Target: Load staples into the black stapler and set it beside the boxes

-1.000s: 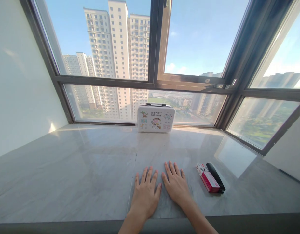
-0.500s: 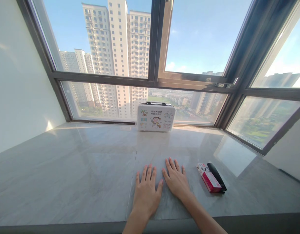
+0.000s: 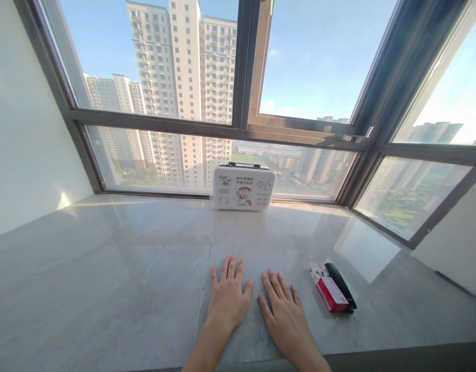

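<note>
My left hand [image 3: 229,294] lies palm down on the grey marbled sill [image 3: 117,279], its fingers spread and nothing in it. Beside it, my right hand [image 3: 283,310] also rests flat with the fingers apart, holding nothing. To the right of my right hand sits a red and white box [image 3: 332,294], and a black stapler [image 3: 340,285] lies close along its right side. Behind the box's far end shows a smaller white packet with dark pictures [image 3: 317,271]. Farther back, a white case with cartoon prints and a black handle [image 3: 244,188] stands upright by the window.
Dark window frames [image 3: 176,128] border the back and right of the sill. A white wall [image 3: 25,134] rises at the left, another at the right. The sill's front edge [image 3: 377,351] runs below my wrists. Sunlight reflects off the right part of the surface.
My right hand has slid back toward me, and my left hand has moved slightly forward. The view has shifted a little; the case, box and stapler stay in place.
</note>
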The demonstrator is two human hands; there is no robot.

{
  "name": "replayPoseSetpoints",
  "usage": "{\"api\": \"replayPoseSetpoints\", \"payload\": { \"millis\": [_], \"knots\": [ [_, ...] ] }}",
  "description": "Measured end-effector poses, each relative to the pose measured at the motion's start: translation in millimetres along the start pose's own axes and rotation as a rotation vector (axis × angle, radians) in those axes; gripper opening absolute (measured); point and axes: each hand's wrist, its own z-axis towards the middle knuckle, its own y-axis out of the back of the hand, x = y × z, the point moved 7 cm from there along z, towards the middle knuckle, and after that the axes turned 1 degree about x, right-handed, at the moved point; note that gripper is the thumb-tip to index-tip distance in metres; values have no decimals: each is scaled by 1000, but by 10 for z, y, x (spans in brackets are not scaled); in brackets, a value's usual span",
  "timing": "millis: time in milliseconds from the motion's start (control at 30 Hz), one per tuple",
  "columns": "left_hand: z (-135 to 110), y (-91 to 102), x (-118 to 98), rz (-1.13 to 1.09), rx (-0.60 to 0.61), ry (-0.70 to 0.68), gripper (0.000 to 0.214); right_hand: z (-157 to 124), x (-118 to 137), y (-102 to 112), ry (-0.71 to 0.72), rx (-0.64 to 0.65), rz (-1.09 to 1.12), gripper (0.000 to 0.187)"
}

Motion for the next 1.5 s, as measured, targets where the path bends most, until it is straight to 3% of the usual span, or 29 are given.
{"api": "replayPoseSetpoints", "payload": {
  "millis": [133, 333, 467, 567, 800, 933, 1233, 1367, 1500],
  "knots": [
    [-45, 16, 1, -21, -14, -22, 64, 90, 22, 30, 9, -13, -20, 60],
    [-368, 100, 16, -19, 4, -37, 61, 364, 31, 13, 4, -25, -33, 62],
    [-520, 146, 18, -7, 12, -28, 61, 350, 34, 8, 18, -16, -26, 62],
    [-492, 142, 10, 5, 11, -18, 60, 175, 25, 28, 28, -11, -10, 61],
    [-145, 66, -30, 7, 14, 15, 63, -135, 22, 80, 15, 11, -4, 59],
    [-197, 77, -35, -3, 21, -1, 63, -90, 30, 84, 13, 4, -9, 61],
    [-707, 157, 11, 17, 22, 5, 61, 347, 75, 15, 16, -7, 8, 63],
    [-643, 169, 15, 26, 6, -12, 61, 359, 85, 33, 30, -34, 10, 60],
    [-391, 142, 21, 37, -15, 2, 62, 136, 51, 62, 27, -47, 2, 59]
  ]
}}
